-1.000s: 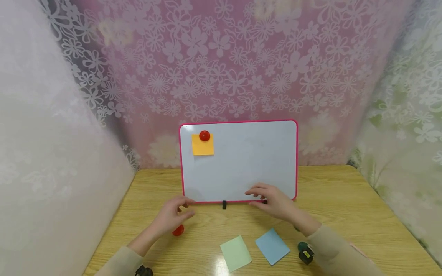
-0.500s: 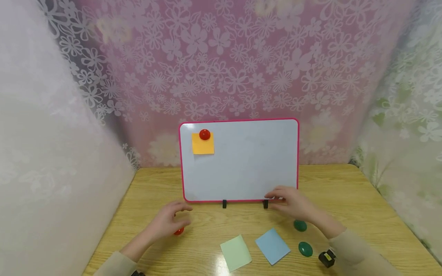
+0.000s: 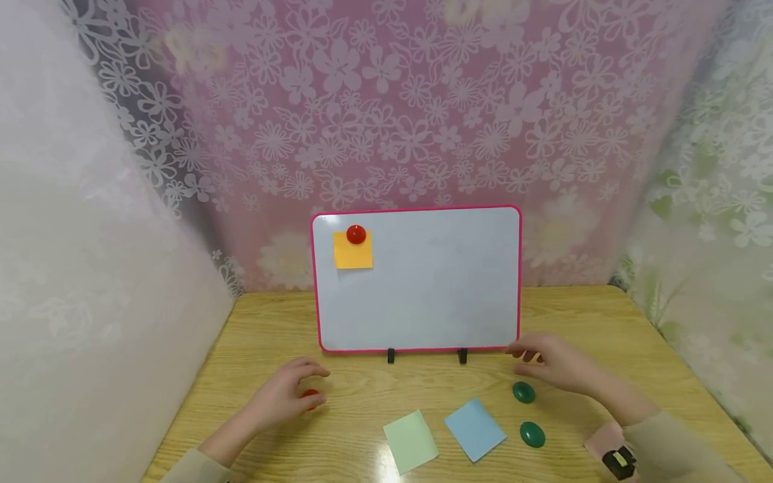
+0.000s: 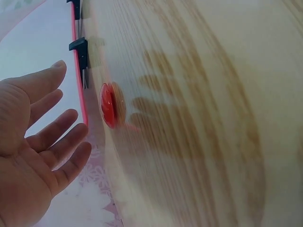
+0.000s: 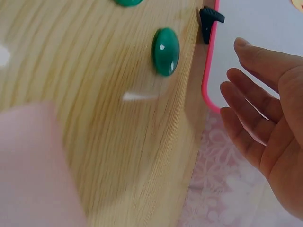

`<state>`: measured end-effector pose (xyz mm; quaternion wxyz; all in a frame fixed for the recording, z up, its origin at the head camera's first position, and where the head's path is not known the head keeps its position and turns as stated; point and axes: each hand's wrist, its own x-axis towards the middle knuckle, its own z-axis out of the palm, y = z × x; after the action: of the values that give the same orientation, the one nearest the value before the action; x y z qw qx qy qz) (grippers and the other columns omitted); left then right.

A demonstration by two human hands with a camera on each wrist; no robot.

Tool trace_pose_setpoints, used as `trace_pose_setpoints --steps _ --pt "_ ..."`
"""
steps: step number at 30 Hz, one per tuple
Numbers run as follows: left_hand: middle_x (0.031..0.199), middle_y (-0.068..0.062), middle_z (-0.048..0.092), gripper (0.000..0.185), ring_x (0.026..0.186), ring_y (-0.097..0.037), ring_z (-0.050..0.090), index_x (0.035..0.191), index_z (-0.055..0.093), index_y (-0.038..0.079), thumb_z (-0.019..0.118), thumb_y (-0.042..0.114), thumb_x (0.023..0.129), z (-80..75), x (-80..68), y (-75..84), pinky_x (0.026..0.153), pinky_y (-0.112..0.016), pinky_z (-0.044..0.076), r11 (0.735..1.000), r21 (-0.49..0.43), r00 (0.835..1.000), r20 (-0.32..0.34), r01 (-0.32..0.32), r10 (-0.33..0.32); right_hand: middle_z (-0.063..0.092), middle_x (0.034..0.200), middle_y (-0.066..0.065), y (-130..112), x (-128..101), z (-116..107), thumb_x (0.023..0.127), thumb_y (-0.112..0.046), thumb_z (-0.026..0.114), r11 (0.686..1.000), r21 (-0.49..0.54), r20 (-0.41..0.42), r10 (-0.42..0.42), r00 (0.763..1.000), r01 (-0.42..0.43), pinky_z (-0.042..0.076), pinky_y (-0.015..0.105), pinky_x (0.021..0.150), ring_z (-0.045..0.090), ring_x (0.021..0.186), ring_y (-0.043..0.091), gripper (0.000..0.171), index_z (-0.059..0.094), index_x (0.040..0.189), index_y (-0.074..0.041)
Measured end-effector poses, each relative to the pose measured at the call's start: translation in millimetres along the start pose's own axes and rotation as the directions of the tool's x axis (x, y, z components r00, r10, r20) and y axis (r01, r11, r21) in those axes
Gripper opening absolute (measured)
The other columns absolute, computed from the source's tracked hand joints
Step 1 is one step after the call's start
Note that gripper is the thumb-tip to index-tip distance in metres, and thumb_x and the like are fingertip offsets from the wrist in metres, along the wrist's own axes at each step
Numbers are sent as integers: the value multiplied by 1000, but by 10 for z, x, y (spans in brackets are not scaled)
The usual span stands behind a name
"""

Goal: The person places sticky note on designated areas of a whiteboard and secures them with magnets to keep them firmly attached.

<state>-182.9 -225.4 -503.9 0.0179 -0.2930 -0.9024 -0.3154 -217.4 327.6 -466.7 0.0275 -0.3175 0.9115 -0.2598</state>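
Left hand (image 3: pixel 284 397) low over the wooden table (image 3: pixel 362 389), at about 8 o'clock from the whiteboard (image 3: pixel 423 288), forearm running back toward 7 o'clock in a beige sleeve. Palm down, fingers loosely spread and relaxed, gripping nothing; in the left wrist view the same hand (image 4: pixel 33 142) open with fingers (image 4: pixel 52 80) straight and apart, hovering just off the tabletop. Red magnet (image 3: pixel 311 397) lying on the table right under the fingertips, partly hidden in the head view; in the left wrist view the red magnet (image 4: pixel 108 105) flat on the wood, just beside the fingers, contact not certain.

Right hand (image 3: pixel 552 365) at about 4 o'clock from the whiteboard's lower corner, forearm slanting back toward 5 o'clock. Fingers extended and relaxed, pointing toward 9 o'clock at the pink frame, holding nothing; whether the tips touch the frame cannot be told. In the right wrist view the hand (image 5: pixel 265 118) open, palm exposed, fingers (image 5: pixel 246 90) slightly bent.

Nearer green magnet (image 3: pixel 523 392) on the table just below the right hand, at its 7 o'clock; second green magnet (image 3: pixel 532 435) further toward 6 o'clock. Blue note (image 3: pixel 475 429) and green note (image 3: pixel 411 441) flat between the two forearms. Orange note (image 3: pixel 353 250) pinned at the board's 10 o'clock corner by another red magnet (image 3: pixel 355 234). Whiteboard upright on two black clips.
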Motion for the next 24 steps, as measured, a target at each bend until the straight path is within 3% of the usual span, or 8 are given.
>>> trace_pose_setpoints --steps 11,24 --pt "121 3 69 35 111 -23 67 123 76 8 88 12 91 10 -66 -47 95 -44 58 1000 27 1000 -17 6 -5 77 114 8 101 -216 -84 97 -22 82 999 -34 -5 12 1000 -12 61 35 74 69 91 12 35 76 125 -3" --pt "124 5 67 40 115 -22 65 126 76 10 90 15 89 -4 -133 -51 99 -48 56 996 53 997 -5 72 -72 77 109 9 226 -504 -102 95 -17 83 999 -23 11 29 1000 -28 60 34 71 68 88 8 33 75 122 1"
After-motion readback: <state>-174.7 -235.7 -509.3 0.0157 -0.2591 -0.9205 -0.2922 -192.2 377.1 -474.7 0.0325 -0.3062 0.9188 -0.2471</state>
